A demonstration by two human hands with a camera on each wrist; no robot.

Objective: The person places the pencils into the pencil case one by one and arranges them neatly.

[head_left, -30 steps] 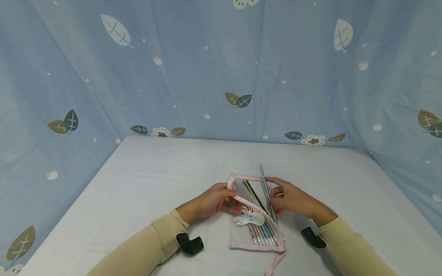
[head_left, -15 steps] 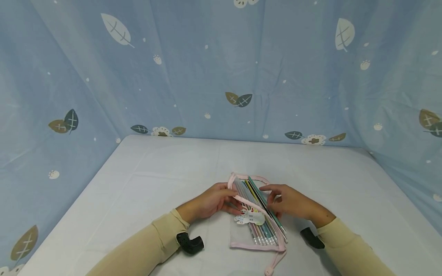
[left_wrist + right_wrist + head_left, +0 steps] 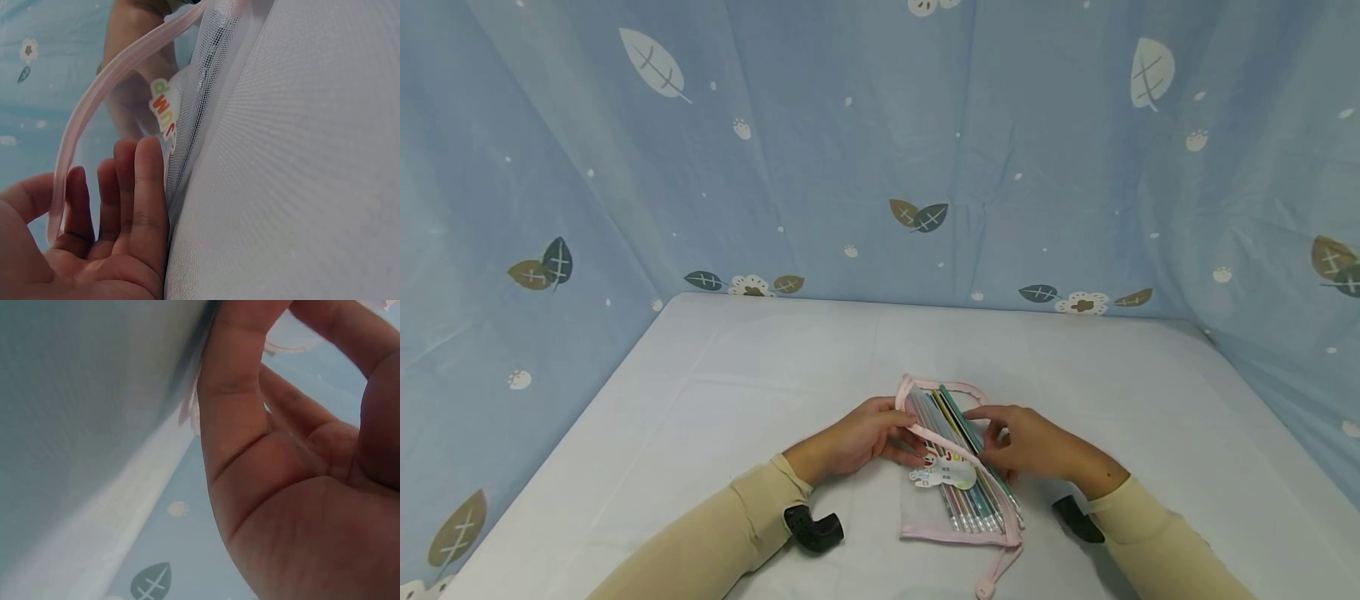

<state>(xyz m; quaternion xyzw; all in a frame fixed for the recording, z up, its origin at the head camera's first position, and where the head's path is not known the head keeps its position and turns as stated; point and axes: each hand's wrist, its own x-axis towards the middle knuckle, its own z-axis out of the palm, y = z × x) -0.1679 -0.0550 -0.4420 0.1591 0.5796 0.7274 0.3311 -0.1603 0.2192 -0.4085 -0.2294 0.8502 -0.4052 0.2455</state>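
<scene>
A clear mesh pencil pouch [image 3: 917,508] with pink edging lies on the table, its mouth spread on the right. Several pencils [image 3: 973,507] are bunched inside it at a slant, and a printed label [image 3: 951,472] shows on its front. My left hand [image 3: 874,437] pinches the pouch's pink edge [image 3: 94,100] between thumb and fingers. Along the right side of the bunch, at the mouth, lies a green pencil [image 3: 958,415]. My right hand [image 3: 1037,446] is bent at that mouth, fingertips by the green pencil; whether they grip it or the pouch is hidden.
A white cloth covers the table [image 3: 760,358]. A blue patterned curtain [image 3: 820,167] rises behind and at both sides. The pouch's pink zipper pull [image 3: 986,587] hangs toward the front edge.
The green pencil, held more upright by my right hand a second ago, has tipped left and down against the other pencils. My left hand has stayed put on the pouch.
</scene>
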